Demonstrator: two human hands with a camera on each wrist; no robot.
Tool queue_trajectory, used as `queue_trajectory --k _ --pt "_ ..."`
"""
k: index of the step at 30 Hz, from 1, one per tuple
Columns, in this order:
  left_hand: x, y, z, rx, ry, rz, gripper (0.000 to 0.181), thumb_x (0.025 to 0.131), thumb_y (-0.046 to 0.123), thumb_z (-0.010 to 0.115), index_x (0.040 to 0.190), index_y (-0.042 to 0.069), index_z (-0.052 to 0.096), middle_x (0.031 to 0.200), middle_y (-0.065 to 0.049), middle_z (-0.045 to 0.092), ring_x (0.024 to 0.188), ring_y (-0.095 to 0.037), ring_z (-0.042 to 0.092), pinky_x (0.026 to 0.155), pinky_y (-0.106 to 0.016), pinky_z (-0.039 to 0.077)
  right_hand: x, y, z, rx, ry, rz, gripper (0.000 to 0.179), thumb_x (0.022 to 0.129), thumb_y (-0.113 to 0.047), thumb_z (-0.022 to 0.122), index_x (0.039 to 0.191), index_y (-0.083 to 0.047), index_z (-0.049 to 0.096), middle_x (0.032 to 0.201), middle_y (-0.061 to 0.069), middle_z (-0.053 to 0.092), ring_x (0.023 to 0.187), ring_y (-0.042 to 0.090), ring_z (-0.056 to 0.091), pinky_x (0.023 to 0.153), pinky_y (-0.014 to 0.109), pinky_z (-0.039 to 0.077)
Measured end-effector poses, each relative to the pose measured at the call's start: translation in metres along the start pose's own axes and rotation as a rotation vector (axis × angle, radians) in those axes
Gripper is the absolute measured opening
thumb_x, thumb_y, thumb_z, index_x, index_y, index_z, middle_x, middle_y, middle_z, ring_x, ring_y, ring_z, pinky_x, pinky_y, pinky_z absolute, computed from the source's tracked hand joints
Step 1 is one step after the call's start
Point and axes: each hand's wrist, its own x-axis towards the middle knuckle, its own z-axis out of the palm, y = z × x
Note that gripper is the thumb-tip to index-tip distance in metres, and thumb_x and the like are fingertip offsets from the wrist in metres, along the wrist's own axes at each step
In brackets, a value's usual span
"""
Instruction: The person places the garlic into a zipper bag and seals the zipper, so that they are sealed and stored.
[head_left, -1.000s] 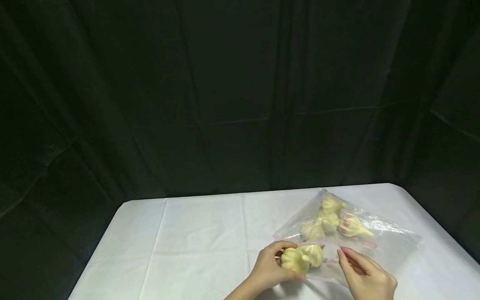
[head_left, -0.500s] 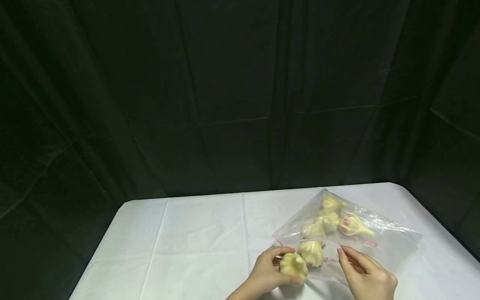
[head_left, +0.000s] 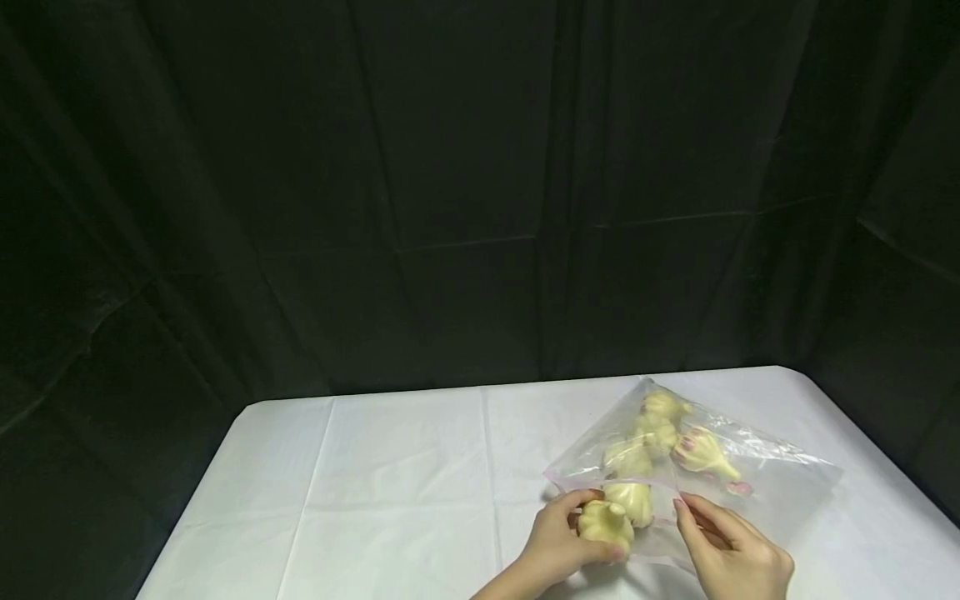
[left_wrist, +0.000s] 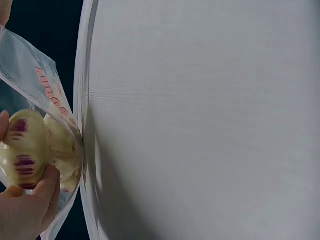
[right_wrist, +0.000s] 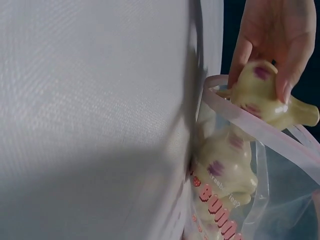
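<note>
My left hand [head_left: 558, 537] grips a pale yellow garlic bulb [head_left: 606, 523] between thumb and fingers, right at the mouth of a clear plastic bag [head_left: 787, 479]. Purple streaks mark this held garlic bulb [left_wrist: 25, 145] in the left wrist view. The bag's pinkish rim [right_wrist: 250, 120] crosses in front of it in the right wrist view. With thumb and index finger, my right hand [head_left: 738, 550] pinches the edge of the bag's opening. Just inside the mouth lies another garlic bulb [head_left: 630, 502], and several more, including a purple-marked garlic bulb [head_left: 701, 450], rest deeper in the bag.
A white cloth [head_left: 390, 492] covers the table, which runs far out to the left of the bag. Behind it and along the sides hangs a black curtain [head_left: 450, 208]. Pink lettering [right_wrist: 217, 210] is printed on the bag.
After drawing back slightly, my left hand has moved right with its garlic bulb, toward the bag. The purple-marked bulb inside has tilted. My right hand stays at the bag's edge.
</note>
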Motion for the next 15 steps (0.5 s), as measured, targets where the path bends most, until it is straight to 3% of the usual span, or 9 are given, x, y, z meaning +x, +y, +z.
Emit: queue_trajectory --k 9,15 --pt "-0.001 0.003 0.02 -0.011 0.077 0.061 0.057 0.06 0.014 0.08 0.112 0.016 0.057 0.101 0.012 0.049 0.081 -0.002 0.047 0.071 -0.016 0.044 -0.001 0.001 -0.002 0.008 0.03 -0.011 0.011 0.06 0.008 0.073 0.07 0.005 0.069 0.067 -0.007 0.061 0.059 -0.015 0.052 0.051 0.003 0.041" --pt "0.002 0.001 0.028 0.003 0.095 0.179 0.058 0.058 0.01 0.081 0.111 0.012 0.058 0.106 0.009 0.05 0.09 -0.001 0.047 0.077 -0.016 0.044 -0.002 0.0 -0.003 0.002 0.016 -0.022 0.012 0.059 0.01 0.073 0.069 0.006 0.068 0.064 0.009 0.064 0.059 -0.016 0.05 0.051 0.003 0.041"
